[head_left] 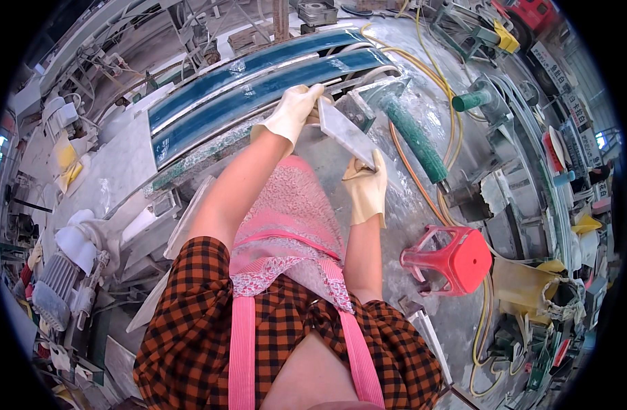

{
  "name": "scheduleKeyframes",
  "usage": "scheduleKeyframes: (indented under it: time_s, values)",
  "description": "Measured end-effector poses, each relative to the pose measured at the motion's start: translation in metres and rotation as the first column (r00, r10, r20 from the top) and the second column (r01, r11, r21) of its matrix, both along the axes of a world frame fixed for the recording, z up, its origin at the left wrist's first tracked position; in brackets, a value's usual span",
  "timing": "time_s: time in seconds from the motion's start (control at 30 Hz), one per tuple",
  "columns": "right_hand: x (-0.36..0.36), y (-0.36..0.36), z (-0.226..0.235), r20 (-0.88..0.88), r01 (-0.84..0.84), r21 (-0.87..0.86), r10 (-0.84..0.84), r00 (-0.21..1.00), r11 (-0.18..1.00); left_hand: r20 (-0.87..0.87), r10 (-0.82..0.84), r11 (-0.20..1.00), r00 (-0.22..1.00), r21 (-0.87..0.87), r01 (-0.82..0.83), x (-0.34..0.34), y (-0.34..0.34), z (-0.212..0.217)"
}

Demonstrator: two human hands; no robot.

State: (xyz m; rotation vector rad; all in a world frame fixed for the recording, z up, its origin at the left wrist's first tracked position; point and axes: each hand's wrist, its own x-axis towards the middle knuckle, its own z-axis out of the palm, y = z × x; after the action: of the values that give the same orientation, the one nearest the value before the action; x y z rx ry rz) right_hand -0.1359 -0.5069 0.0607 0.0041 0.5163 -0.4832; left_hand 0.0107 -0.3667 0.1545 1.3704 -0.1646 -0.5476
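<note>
Between my two gloved hands a flat, pale grey stone slab (345, 137) is held up, tilted down to the right. My left hand (296, 113), in a cream rubber glove, grips its upper left end. At the lower right end, my right hand (367, 183) closes round the edge in a matching glove. A machine bed with long blue belts (259, 92) lies just beyond my left hand. Right of the slab sits a green roller (415, 140) on a metal frame.
A red plastic stool (457, 261) stands on the wet floor to my right. Yellow and orange hoses (454, 96) run along the floor beyond the roller. A grey motor (57, 290) is at the left. A pale table surface (112, 160) adjoins the belts.
</note>
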Motion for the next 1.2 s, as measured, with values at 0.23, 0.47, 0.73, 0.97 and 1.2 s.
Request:
scheduleKeyframes:
  time_s: [0.23, 0.47, 0.73, 0.97, 1.2]
  values:
    - [0.024, 0.014, 0.002, -0.147, -0.025, -0.642, -0.092, 0.985, 0.766, -0.113, -0.157, 0.954, 0.981, -0.275, 0.121, -0.026, 0.028, -0.032]
    - [0.058, 0.045, 0.031, -0.427, -0.361, -0.836, -0.075, 0.901, 0.413, -0.112, 0.038, 0.997, 0.993, -0.07, -0.046, -0.01, 0.06, -0.068]
    - [0.049, 0.085, 0.114, -0.673, -0.67, -0.737, -0.008, 0.739, 0.086, -0.255, 0.396, 0.912, 0.882, -0.003, -0.41, 0.002, 0.112, -0.102]
    - [0.058, 0.1, 0.119, -0.653, -0.654, -0.756, 0.03, 0.757, 0.03, -0.322, 0.471, 0.87, 0.821, 0.014, -0.493, -0.009, 0.135, -0.096]
    - [0.072, 0.11, 0.105, -0.65, -0.65, -0.759, 0.128, 0.749, -0.045, -0.259, 0.461, 0.881, 0.849, 0.018, -0.473, -0.01, 0.162, -0.113]
